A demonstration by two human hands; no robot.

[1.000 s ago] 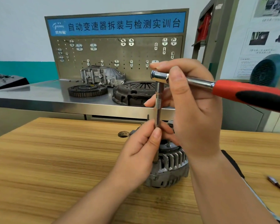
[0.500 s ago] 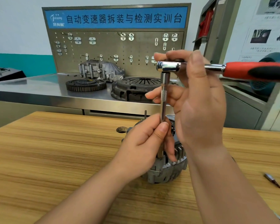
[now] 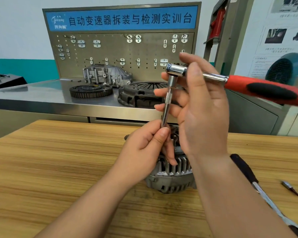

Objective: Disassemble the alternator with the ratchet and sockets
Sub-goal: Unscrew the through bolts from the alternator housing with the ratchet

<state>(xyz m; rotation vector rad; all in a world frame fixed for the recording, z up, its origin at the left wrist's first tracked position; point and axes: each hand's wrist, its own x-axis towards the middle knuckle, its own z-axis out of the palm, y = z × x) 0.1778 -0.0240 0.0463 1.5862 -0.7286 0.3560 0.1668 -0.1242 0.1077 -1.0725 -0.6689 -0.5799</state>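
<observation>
A grey finned alternator (image 3: 172, 176) stands on the wooden table (image 3: 58, 169), partly hidden behind both hands. A chrome extension bar (image 3: 167, 103) rises upright from its top into the head of a ratchet (image 3: 176, 69) with a red and black handle (image 3: 268, 90) pointing right. My left hand (image 3: 144, 152) pinches the lower part of the extension bar just above the alternator. My right hand (image 3: 201, 107) holds the ratchet near its head, thumb over the shaft, fingers spread behind the bar. The socket end is hidden.
A small dark bit (image 3: 290, 188) lies on the table at the right, next to a dark strap (image 3: 244, 170). Behind the table stands a steel bench (image 3: 41, 93) with a gear ring (image 3: 90, 91), a clutch cover (image 3: 141, 94), a housing (image 3: 107, 74) and a pegboard (image 3: 120, 54).
The ratchet handle has swung and now tilts down to the right. The camera view shifted slightly. My left hand stays pinched on the extension bar above the alternator.
</observation>
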